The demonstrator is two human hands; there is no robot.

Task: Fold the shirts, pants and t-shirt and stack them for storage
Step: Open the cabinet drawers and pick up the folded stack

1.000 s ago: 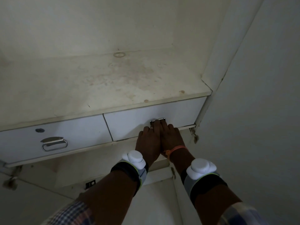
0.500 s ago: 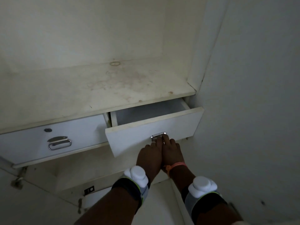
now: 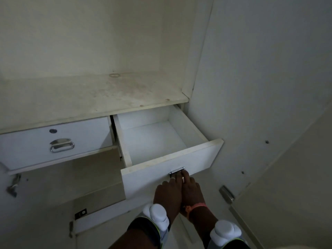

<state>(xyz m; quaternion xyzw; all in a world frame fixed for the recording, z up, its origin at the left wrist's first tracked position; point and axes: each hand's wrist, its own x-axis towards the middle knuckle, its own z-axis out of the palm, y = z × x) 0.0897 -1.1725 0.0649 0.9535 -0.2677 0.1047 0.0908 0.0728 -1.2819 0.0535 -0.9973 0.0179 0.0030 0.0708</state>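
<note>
No shirts, pants or t-shirt are in view. I face a white wardrobe with two drawers under a stained shelf (image 3: 93, 97). The right drawer (image 3: 206, 159) is pulled far out and its inside shows nothing in it. My left hand (image 3: 168, 193) and my right hand (image 3: 191, 189) sit side by side at the drawer's front, fingers hooked on its metal handle (image 3: 177, 171). Both wrists wear white sensor bands.
The left drawer (image 3: 86, 141) is closed, with a metal ring handle (image 3: 62, 146) and a keyhole above it. An open wardrobe door (image 3: 269, 87) stands close on the right. A latch (image 3: 226, 194) sticks out at the lower right. A hinge (image 3: 12, 186) hangs at left.
The right drawer has gone from closed to pulled far out toward me, both hands staying on its handle. My view has shifted back and down with it.
</note>
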